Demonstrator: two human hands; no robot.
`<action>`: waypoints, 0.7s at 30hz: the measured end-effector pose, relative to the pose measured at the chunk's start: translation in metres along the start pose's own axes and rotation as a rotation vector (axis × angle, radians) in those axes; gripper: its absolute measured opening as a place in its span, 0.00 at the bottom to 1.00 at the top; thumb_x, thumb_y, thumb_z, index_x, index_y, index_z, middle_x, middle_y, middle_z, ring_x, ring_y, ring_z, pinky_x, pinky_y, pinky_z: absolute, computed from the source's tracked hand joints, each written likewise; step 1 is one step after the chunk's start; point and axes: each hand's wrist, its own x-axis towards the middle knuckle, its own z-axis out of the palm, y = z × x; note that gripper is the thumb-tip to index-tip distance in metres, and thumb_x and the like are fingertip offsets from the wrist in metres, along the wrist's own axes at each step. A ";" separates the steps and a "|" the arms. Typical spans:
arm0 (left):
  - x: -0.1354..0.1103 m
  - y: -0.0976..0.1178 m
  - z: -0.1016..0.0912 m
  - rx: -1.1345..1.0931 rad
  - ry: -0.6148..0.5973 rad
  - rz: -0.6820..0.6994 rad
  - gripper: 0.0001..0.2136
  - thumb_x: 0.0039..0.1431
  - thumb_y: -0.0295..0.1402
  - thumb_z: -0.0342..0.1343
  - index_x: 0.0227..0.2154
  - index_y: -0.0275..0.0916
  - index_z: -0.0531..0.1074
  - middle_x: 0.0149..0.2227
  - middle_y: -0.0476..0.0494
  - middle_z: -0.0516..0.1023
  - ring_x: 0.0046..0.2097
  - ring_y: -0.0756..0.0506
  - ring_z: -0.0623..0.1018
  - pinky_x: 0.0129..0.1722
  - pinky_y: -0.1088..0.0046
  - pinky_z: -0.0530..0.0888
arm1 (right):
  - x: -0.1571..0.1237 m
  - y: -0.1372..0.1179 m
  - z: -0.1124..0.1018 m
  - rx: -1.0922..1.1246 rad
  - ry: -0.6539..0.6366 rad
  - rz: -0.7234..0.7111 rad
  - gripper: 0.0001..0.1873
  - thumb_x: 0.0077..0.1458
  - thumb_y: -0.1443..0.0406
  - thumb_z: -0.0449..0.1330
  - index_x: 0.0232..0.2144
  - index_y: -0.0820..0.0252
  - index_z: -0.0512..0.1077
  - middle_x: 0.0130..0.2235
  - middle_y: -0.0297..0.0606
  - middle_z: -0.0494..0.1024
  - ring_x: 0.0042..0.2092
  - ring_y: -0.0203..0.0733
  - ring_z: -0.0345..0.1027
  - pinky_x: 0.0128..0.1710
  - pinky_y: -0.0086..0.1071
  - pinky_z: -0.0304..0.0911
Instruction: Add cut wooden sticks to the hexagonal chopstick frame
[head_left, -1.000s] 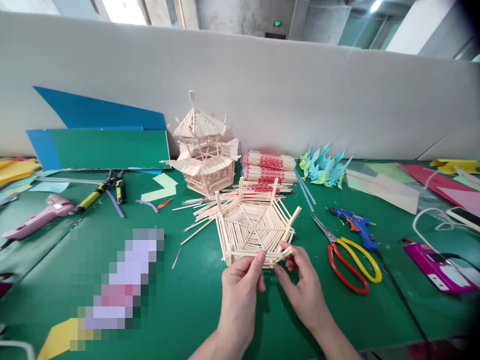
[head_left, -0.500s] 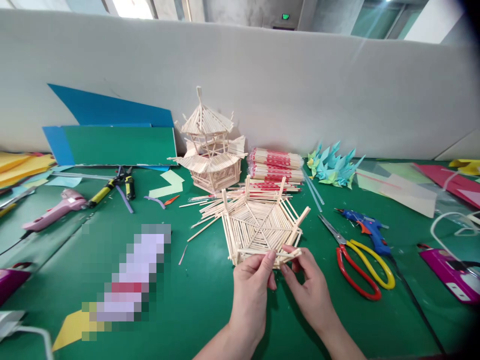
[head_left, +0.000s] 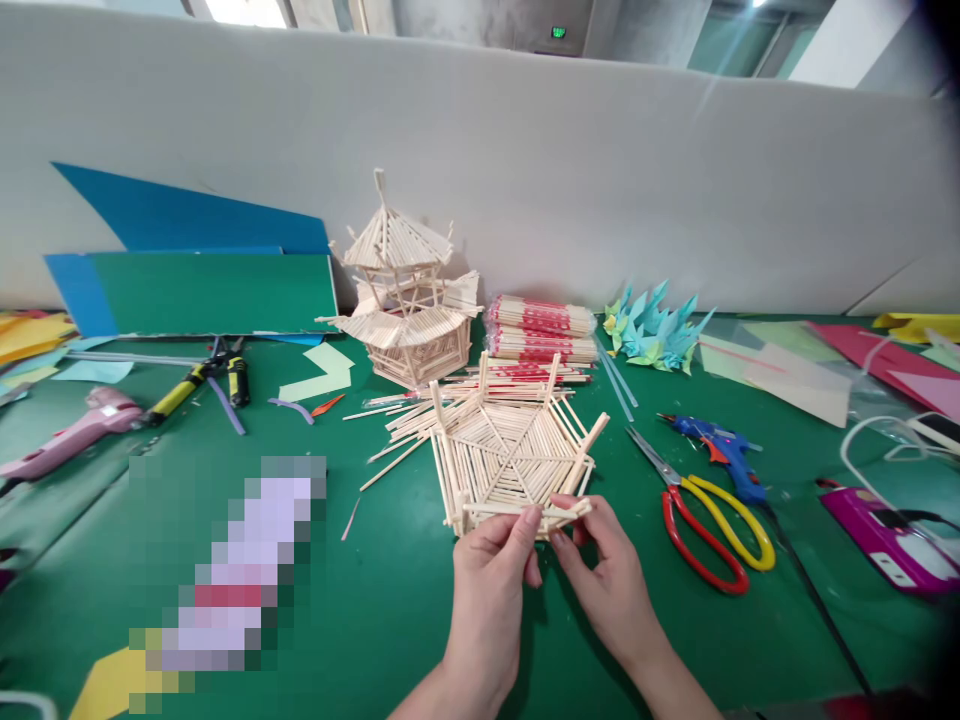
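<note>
A hexagonal frame of wooden sticks (head_left: 510, 445) lies on the green table (head_left: 390, 600), with short posts standing up at its corners. My left hand (head_left: 491, 575) and my right hand (head_left: 600, 570) both pinch a thin wooden stick (head_left: 525, 508) held level along the frame's near edge. The left fingers grip its middle and the right fingers grip its right end. Loose sticks (head_left: 401, 430) lie just left of the frame.
A finished stick pagoda (head_left: 401, 290) stands behind, beside wrapped chopstick bundles (head_left: 540, 330) and teal paper cranes (head_left: 652, 335). Red-and-yellow scissors (head_left: 705, 515) and a blue glue gun (head_left: 716, 450) lie right. A pink glue gun (head_left: 71, 435) and pliers (head_left: 199, 375) lie left.
Both hands keep the stick at the frame's near edge; only the view has shifted slightly.
</note>
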 end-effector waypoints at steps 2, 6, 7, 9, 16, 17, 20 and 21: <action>-0.001 0.000 0.000 -0.005 0.000 0.000 0.16 0.49 0.39 0.59 0.14 0.35 0.69 0.11 0.56 0.59 0.19 0.54 0.58 0.22 0.79 0.57 | 0.001 0.000 0.000 0.002 -0.007 0.000 0.13 0.56 0.63 0.53 0.45 0.57 0.67 0.34 0.36 0.65 0.32 0.37 0.60 0.33 0.31 0.62; -0.001 0.000 0.001 0.000 0.001 0.009 0.15 0.49 0.39 0.59 0.15 0.35 0.69 0.12 0.56 0.59 0.20 0.54 0.57 0.23 0.79 0.57 | 0.001 -0.001 -0.001 0.003 -0.004 -0.003 0.13 0.56 0.63 0.53 0.44 0.57 0.67 0.34 0.36 0.65 0.32 0.37 0.60 0.33 0.31 0.62; -0.001 0.000 0.001 0.002 0.005 0.010 0.15 0.49 0.39 0.59 0.15 0.35 0.69 0.12 0.56 0.59 0.20 0.54 0.57 0.23 0.79 0.57 | 0.001 -0.001 -0.002 0.001 0.000 -0.006 0.13 0.56 0.63 0.53 0.44 0.57 0.67 0.34 0.36 0.65 0.32 0.37 0.61 0.33 0.31 0.62; -0.001 0.000 0.001 0.002 0.018 0.006 0.15 0.49 0.39 0.60 0.15 0.35 0.68 0.12 0.56 0.59 0.20 0.54 0.58 0.22 0.79 0.56 | 0.002 -0.002 -0.002 -0.007 0.003 -0.011 0.13 0.56 0.63 0.53 0.44 0.58 0.67 0.34 0.36 0.65 0.32 0.37 0.61 0.33 0.30 0.62; -0.001 0.000 0.002 0.006 0.063 0.006 0.17 0.46 0.41 0.61 0.13 0.35 0.65 0.12 0.56 0.59 0.19 0.54 0.58 0.22 0.79 0.56 | 0.001 -0.007 -0.005 -0.083 0.099 -0.062 0.17 0.55 0.64 0.54 0.48 0.57 0.63 0.39 0.39 0.64 0.35 0.38 0.61 0.33 0.32 0.63; -0.001 0.000 0.002 0.018 0.065 0.008 0.17 0.47 0.41 0.61 0.13 0.35 0.65 0.12 0.56 0.59 0.19 0.54 0.58 0.22 0.79 0.56 | 0.002 -0.009 -0.008 -0.111 0.134 -0.092 0.19 0.54 0.65 0.55 0.49 0.58 0.62 0.41 0.41 0.64 0.37 0.40 0.61 0.35 0.33 0.63; -0.002 0.000 0.001 0.042 0.059 0.016 0.16 0.47 0.41 0.60 0.14 0.35 0.66 0.12 0.56 0.58 0.19 0.54 0.57 0.21 0.79 0.55 | 0.009 -0.020 -0.019 -0.251 0.170 -0.280 0.19 0.52 0.67 0.57 0.47 0.57 0.65 0.45 0.43 0.61 0.45 0.45 0.59 0.40 0.39 0.61; -0.003 0.000 0.001 0.037 0.053 0.020 0.16 0.48 0.41 0.60 0.14 0.35 0.66 0.12 0.56 0.58 0.19 0.54 0.57 0.21 0.78 0.55 | 0.013 -0.025 -0.022 -0.311 0.145 -0.361 0.16 0.51 0.67 0.58 0.44 0.56 0.68 0.46 0.43 0.61 0.47 0.47 0.58 0.42 0.41 0.59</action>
